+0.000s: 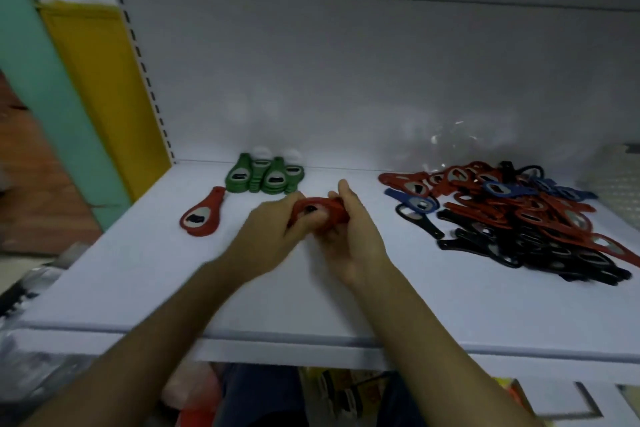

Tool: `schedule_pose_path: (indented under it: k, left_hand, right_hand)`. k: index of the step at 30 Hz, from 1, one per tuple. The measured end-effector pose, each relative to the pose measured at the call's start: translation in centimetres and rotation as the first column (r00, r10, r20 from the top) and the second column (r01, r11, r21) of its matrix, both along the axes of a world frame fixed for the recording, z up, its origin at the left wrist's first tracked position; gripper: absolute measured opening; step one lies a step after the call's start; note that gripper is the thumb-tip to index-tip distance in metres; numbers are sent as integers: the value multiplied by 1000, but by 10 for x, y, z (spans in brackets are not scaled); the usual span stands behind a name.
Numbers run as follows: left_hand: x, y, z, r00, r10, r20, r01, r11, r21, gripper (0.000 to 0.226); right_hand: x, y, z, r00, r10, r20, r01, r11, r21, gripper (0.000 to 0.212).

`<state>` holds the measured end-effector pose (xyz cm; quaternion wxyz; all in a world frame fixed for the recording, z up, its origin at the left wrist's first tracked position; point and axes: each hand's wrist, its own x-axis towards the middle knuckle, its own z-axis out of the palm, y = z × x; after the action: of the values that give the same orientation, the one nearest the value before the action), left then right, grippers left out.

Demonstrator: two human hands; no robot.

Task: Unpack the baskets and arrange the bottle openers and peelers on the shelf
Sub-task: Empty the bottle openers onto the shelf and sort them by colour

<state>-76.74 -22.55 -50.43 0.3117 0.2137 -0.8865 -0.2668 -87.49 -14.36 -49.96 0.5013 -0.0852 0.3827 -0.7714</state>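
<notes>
The left hand and right hand are together at mid-shelf, fingers curled tight round a red bottle opener from either end; blur hides whether it is one or several. It looks light and stiff, its metal inset slick, so the narrow handle seems the best hold. On the white shelf, a lone red opener lies at nine o'clock, stacked green openers at eleven, the mixed pile at three.

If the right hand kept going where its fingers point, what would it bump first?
Probably the white back wall of the shelf. The right hand, holding a red bottle opener, points just right of the green openers, though depth is unclear.
</notes>
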Motion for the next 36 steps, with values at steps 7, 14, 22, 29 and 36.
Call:
schedule_pose_path:
  k: [7, 14, 22, 29, 36]
  left_hand:
    - [47, -44, 48, 823, -277, 495, 120, 938, 326, 43]
    - [53, -74, 67, 890, -261, 374, 47, 868, 495, 41]
    - [84, -121, 22, 760, 406, 507, -486, 874, 29, 43]
    - [80, -121, 9, 816, 359, 454, -500, 833, 239, 27]
    - [79, -122, 12, 843, 317, 436, -477, 814, 331, 30]
  right_hand:
    - [-28, -5, 11, 390, 375, -841, -447, 876, 183, 17]
    - [-17, -42, 28, 542, 490, -682, -395, 866, 308, 17]
    - [33, -97, 8, 743, 307, -595, 6, 886, 465, 28]
    - [65, -134, -3, 552, 373, -745, 118, 850, 513, 33]
    - [51, -130, 8, 516, 516, -684, 15, 793, 609, 16]
